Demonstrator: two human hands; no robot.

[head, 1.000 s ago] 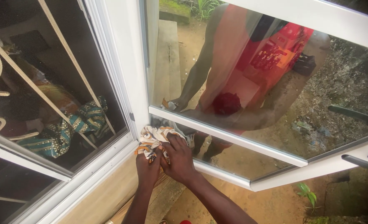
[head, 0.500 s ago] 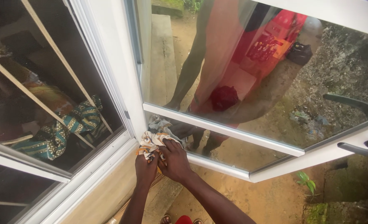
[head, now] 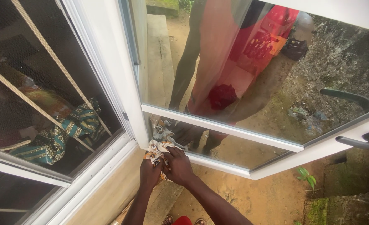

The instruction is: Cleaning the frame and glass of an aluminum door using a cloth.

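Pressing a crumpled patterned cloth [head: 158,151] against the bottom corner of an open window sash [head: 234,163], both hands [head: 167,168] sit close together at the low inner edge of the white frame. Left hand [head: 150,171] has fingers curled and closed around the lower bunch of the cloth, right hand [head: 178,166] lies on top with fingers bent and pressed down on the rag, fingertips [head: 172,151] pointing up toward the frame rail. Cloth is directly ahead of and under the fingers, wedged where the sash's bottom rail meets the white upright post [head: 109,71]; most of it is bunched, no clear long axis, a loose flap sticks out to the left of the hands. Right hand is the nearer one to the glass, left hand a little lower and closer to the wall [head: 109,196] below the sill. Bottom rail runs from the hands out to the right and slightly downward, so the free stretch of rail lies to the right of the fingers. Glass pane [head: 255,62] reflects the person and the cloth. To the left, a fixed window with diagonal bars [head: 47,54], striped green fabric [head: 68,129] behind it. Dark handle [head: 346,96] on the far right of the sash, well apart from the hands. Bare ground [head: 267,200] with a small green plant [head: 307,177] below
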